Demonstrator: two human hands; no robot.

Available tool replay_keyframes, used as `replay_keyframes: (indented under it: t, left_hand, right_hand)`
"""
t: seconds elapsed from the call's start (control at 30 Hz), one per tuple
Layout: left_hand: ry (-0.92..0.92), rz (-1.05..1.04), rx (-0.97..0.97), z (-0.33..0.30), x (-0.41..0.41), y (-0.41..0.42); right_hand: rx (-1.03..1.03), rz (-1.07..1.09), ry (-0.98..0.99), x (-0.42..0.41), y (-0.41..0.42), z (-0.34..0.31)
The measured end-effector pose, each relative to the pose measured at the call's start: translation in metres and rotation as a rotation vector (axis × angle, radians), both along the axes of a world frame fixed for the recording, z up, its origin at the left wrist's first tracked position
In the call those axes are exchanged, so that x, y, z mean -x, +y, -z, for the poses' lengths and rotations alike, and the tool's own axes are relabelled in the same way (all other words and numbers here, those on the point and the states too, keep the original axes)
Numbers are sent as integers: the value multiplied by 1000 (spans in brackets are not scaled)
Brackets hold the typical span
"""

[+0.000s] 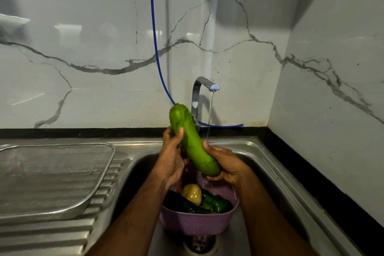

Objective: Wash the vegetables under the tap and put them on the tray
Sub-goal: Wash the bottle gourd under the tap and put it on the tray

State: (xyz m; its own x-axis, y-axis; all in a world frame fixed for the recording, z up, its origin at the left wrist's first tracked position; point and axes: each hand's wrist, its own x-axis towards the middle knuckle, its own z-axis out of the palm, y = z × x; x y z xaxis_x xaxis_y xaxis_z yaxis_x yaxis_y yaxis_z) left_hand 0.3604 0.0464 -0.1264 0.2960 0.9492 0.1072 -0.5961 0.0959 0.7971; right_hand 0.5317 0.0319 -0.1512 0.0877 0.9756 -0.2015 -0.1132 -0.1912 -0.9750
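Two hands grip green gourd (192, 141): left hand (171, 160) mid-body, right hand (226, 164) lower end (under tap (204, 87) stream).

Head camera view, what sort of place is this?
Most likely a home kitchen: a steel sink with a running tap, a marble-look backsplash, and a colander of vegetables in the sink.

Your left hand (169, 162) covers the red vegetable (189, 170) at nine o'clock of the gourd (192, 141), so you cannot name it. Your forearms hide the purple basket (195, 222) rim at three and nine o'clock. The basket hides much of the drain (199, 244). At six o'clock your forearms run off frame.
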Motion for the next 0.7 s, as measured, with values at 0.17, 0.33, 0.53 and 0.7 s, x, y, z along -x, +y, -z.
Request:
replay_keyframes:
  t: [0.17,0.33,0.53,0.7]
  left_hand:
    - [57,-104,147,11,19,10]
    - [216,-234,195,11,27,12]
    - [63,-231,366,11,19,7]
    - [-122,-181,504,10,3,-2]
  right_hand:
    - [-154,182,-224,-13,6,6]
    - [-273,329,-247,-8,6,-4]
    - [-465,608,287,2,11,-9]
    - [-413,504,607,50,17,-5]
